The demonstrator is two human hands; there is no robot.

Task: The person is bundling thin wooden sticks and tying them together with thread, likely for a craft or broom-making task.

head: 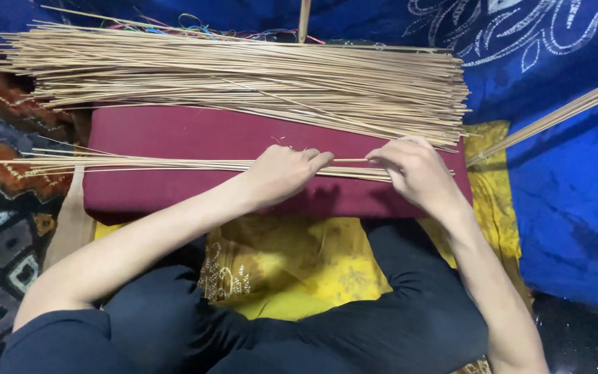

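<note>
From the head camera I look down on my two hands working over a flat maroon cushion-like pad (pixel 174 138) that lies across my lap, with my dark-trousered legs crossed below it on a yellow patterned cloth (pixel 292 266). My left hand (pixel 282 173) is curled closed over a small bundle of thin, pale straw-coloured sticks (pixel 140 164) that runs sideways across the pad, its far ends reaching out past the pad's left edge over a dark patterned rug (pixel 1 235). My right hand (pixel 417 170) pinches the same bundle near its right end, fingertips pressed together on the sticks, so both hands are clenched on it with a short bare stretch of stick showing between them. Behind the hands, along the far edge of the pad, lies a much larger heap of the same pale sticks (pixel 243 76), spread loosely and well apart from the held bundle. A few more long sticks (pixel 555 114) slant in from the right over blue cloth (pixel 576 194). I judge these sticks to be very light, slender and springy, stiff along their length yet easy to snap if bent sharply, and smooth enough to slide against each other; holding them as a gathered bunch near the middle, as now, seems the safest hold.
</note>
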